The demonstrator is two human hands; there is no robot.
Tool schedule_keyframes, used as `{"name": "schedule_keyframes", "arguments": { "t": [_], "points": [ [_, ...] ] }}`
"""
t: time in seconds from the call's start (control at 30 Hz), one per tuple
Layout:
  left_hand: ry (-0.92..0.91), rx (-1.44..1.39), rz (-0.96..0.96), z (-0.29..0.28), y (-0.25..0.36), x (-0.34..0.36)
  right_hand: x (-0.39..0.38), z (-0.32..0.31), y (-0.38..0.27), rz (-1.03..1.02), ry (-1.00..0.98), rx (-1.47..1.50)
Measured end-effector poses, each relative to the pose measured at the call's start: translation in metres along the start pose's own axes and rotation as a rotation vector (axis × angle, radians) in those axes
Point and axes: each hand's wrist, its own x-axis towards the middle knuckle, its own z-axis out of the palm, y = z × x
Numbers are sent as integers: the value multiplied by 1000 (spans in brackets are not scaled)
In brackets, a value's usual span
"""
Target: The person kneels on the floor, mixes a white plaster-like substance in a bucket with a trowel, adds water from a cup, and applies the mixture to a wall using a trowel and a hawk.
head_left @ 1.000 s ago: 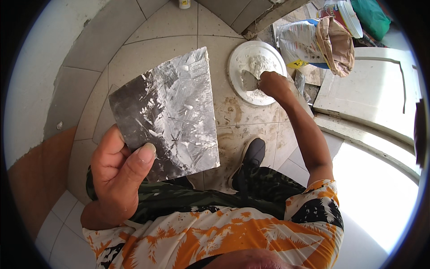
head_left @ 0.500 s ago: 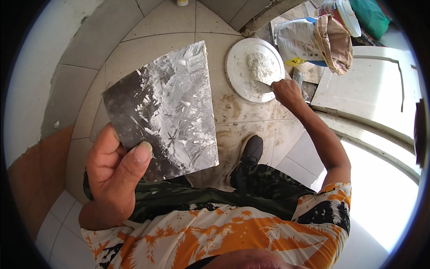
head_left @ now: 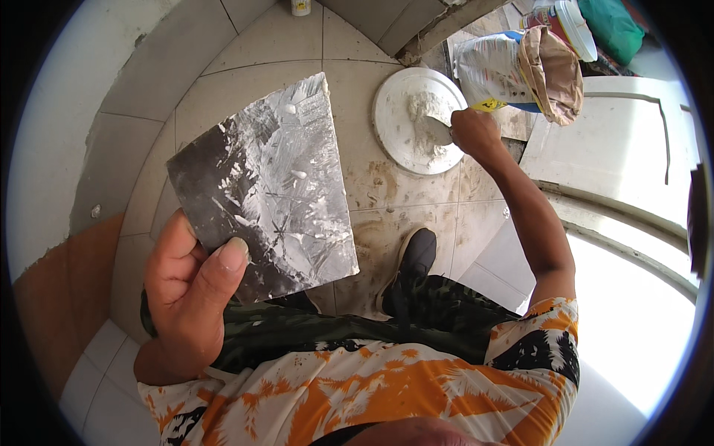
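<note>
My left hand point(head_left: 195, 290) pinches the lower left corner of a dark, flat four-sided plate point(head_left: 269, 197), thumb on its face and fingers behind. White smears and small lumps cover much of that face. Out to the far right, my right hand point(head_left: 476, 134) is closed on a putty knife point(head_left: 437, 131), its handle hidden in the fist. The metal blade lies against white paste point(head_left: 425, 110) on a round white lid point(head_left: 390, 137), which rests on the floor. Some paste is spread below the blade.
An opened paper sack point(head_left: 554, 78) lies beyond the lid, beside a white bucket point(head_left: 573, 33) and a green bag point(head_left: 611, 30). A white panel point(head_left: 595, 141) stands at right. My shoe point(head_left: 418, 253) is on the stained tile floor point(head_left: 387, 186); a small bottle point(head_left: 300, 7) stands far off.
My right hand has moved slightly up and away with the putty knife. The paste heap looks flatter and more spread toward me. The plate in my left hand has shifted slightly left.
</note>
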Motion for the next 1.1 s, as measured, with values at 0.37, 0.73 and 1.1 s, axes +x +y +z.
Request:
{"name": "schedule_keyframes", "arguments": {
  "t": [0.37, 0.73, 1.1],
  "points": [
    [-34, -70, 48, 5, 1, 6, -2, 33, -30, 44, -89, 90],
    [-3, -73, 25, 1, -3, 0, 11, 4, -10, 13, -49, -78],
    [-35, -101, 53, 4, 1, 4, 7, 35, -9, 49, -47, 60]
  ]
}}
